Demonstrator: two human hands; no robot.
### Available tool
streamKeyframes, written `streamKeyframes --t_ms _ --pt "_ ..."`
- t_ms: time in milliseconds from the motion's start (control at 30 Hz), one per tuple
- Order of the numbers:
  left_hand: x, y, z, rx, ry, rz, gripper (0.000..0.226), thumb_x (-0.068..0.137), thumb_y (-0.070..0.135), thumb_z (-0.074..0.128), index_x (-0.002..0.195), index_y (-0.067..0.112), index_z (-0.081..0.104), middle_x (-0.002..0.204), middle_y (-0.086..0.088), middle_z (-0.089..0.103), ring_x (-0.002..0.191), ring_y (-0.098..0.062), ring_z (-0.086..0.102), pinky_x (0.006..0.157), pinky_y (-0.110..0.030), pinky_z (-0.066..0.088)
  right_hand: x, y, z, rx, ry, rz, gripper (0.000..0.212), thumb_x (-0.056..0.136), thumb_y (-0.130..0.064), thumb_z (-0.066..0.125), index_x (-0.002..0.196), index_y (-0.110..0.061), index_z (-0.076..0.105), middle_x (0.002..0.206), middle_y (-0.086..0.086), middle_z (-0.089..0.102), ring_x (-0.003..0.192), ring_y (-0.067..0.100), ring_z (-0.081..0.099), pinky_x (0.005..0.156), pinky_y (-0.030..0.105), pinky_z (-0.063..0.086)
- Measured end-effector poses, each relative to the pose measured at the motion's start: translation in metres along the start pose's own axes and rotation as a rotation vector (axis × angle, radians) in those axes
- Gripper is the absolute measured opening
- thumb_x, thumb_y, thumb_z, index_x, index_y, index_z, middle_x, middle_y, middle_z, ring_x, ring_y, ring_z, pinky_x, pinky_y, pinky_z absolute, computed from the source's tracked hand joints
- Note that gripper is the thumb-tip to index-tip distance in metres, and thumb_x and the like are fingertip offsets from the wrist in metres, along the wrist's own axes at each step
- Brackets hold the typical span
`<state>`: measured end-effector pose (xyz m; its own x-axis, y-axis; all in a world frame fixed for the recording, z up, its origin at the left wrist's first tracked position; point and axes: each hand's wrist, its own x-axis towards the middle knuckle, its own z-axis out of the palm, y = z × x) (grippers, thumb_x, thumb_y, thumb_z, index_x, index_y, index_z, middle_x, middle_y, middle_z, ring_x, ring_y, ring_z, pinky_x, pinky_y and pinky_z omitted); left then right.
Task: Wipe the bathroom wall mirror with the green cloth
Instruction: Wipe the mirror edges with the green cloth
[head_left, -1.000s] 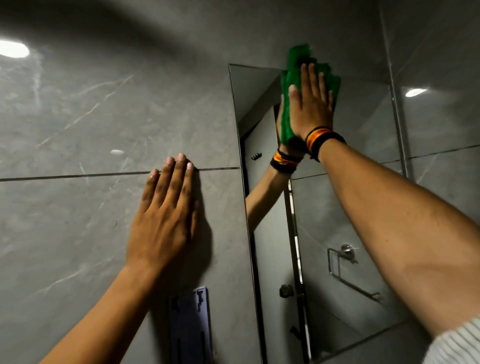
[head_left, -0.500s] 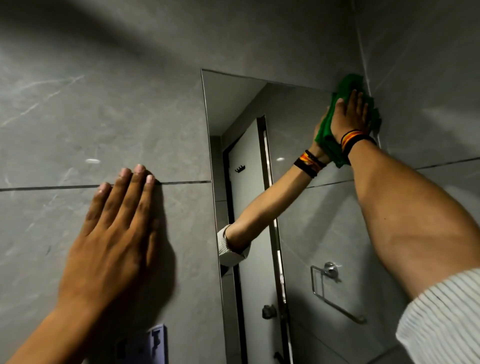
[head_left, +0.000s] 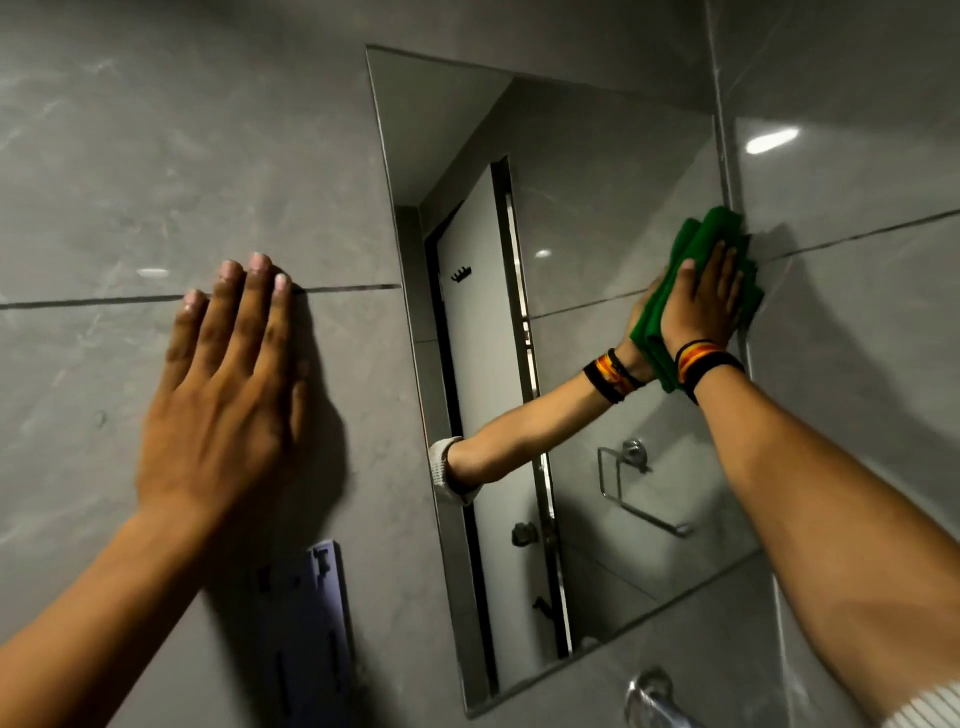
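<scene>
Mirror (head_left: 597, 218) is being wiped | green cloth (head_left: 698, 241) is being pressed flat by right hand (head_left: 701, 304), fingers together, now lowered along right edge from top corner | left hand (head_left: 223, 395) is being braced open on tile | lower glass judged outstanding.

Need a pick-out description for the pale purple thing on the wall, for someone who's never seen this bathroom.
Start at the wall mirror set into the grey tiles. Left of it, the left hand presses flat on the wall; just below that hand's wrist, near the bottom of the view, sits a pale purple plastic holder. It is the only coloured fitting on that wall, slotted and rectangular, unlike the chrome tap under the mirror.
</scene>
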<state>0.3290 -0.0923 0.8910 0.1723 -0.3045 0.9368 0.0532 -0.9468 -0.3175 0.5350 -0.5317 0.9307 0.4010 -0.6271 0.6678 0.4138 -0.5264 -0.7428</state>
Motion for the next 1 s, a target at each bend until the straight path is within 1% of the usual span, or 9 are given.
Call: streamKeyframes --t_ms 100,200,300,367,500,600,667,867,1000 --pt "-0.001 0.0 0.002 0.012 -0.026 0.002 0.072 0.107 0.037 0.026 0.168 0.006 0.004 0.177 -0.013 -0.002 0.164 -0.027 -0.006 0.133 -0.047 -0.002 -0.046 0.05 -0.004 0.006 -0.003 0.066 0.059 0.107 -0.044 0.02 0.159 -0.019 0.009 0.168 0.003 0.006 0.154 0.026 0.004 0.124 0.046 -0.002" --pt "-0.002 -0.003 0.008 0.003 -0.048 -0.013 0.072 0.107 0.041 0.02 0.169 0.01 -0.002 0.177 -0.009 -0.009 0.163 -0.024 -0.011 0.133 -0.051 0.001 -0.099 0.1 -0.01 0.004 -0.019 0.154 0.061 0.105 -0.047 0.019 0.159 -0.021 0.009 0.168 0.007 0.005 0.154 0.03 0.002 0.124 0.046 -0.004" --pt "-0.001 -0.012 0.009 -0.096 -0.042 0.042 0.071 0.107 0.033 0.028 0.169 0.007 0.005 0.177 -0.015 -0.003 0.164 -0.03 -0.007 0.132 -0.052 0.0 -0.149 0.145 -0.016 -0.007 -0.043 0.256 0.07 0.097 -0.057 0.014 0.159 -0.026 0.007 0.168 0.008 0.001 0.154 0.031 -0.003 0.123 0.045 -0.007" --pt "-0.001 -0.012 0.006 -0.127 -0.036 0.064 0.071 0.106 0.03 0.031 0.168 0.004 0.009 0.176 -0.018 0.002 0.163 -0.033 -0.003 0.132 -0.052 -0.001 -0.177 0.17 -0.021 -0.02 -0.066 0.292 0.072 0.095 -0.059 0.012 0.159 -0.026 0.005 0.168 0.008 -0.001 0.154 0.031 -0.004 0.122 0.045 -0.007" --pt "-0.003 -0.001 0.003 -0.026 -0.03 -0.016 0.071 0.109 0.04 0.021 0.169 0.009 -0.001 0.177 -0.011 -0.007 0.163 -0.025 -0.01 0.133 -0.048 -0.002 -0.204 0.196 -0.024 -0.057 -0.097 0.286 0.072 0.095 -0.057 0.012 0.158 -0.023 0.005 0.168 0.011 0.0 0.154 0.032 -0.001 0.123 0.044 -0.007" --pt "-0.003 -0.001 0.002 -0.033 -0.025 -0.008 0.071 0.108 0.04 0.021 0.169 0.008 0.0 0.177 -0.012 -0.006 0.163 -0.026 -0.01 0.133 -0.047 -0.003 -0.217 0.188 -0.02 -0.07 -0.102 0.195 0.072 0.095 -0.058 0.012 0.158 -0.023 0.006 0.168 0.009 0.003 0.154 0.03 0.002 0.123 0.044 -0.005" --pt "-0.003 -0.002 0.003 -0.039 -0.019 -0.006 0.071 0.109 0.04 0.021 0.169 0.008 0.001 0.177 -0.013 -0.005 0.164 -0.026 -0.009 0.133 -0.047 -0.003 -0.238 0.173 -0.017 -0.057 -0.114 0.091 0.071 0.096 -0.059 0.013 0.158 -0.024 0.006 0.168 0.008 0.003 0.154 0.028 0.001 0.125 0.049 -0.001" --pt "-0.002 0.0 0.002 -0.041 -0.017 0.004 0.071 0.108 0.037 0.024 0.168 0.007 0.002 0.177 -0.014 -0.003 0.164 -0.028 -0.007 0.133 -0.047 -0.003 -0.326 0.097 -0.005 -0.082 -0.133 -0.246 0.066 0.102 -0.053 0.019 0.157 -0.016 0.02 0.167 0.012 0.013 0.154 0.03 0.006 0.123 0.055 0.014" --pt "-0.002 0.0 0.0 -0.024 -0.011 -0.004 0.07 0.109 0.037 0.023 0.168 0.006 0.003 0.177 -0.014 -0.003 0.164 -0.029 -0.005 0.132 -0.046 -0.005 -0.395 0.035 0.001 -0.055 -0.259 -0.415 0.058 0.104 -0.049 0.023 0.157 -0.028 0.019 0.167 0.008 0.014 0.154 0.031 0.006 0.124 0.05 0.005"
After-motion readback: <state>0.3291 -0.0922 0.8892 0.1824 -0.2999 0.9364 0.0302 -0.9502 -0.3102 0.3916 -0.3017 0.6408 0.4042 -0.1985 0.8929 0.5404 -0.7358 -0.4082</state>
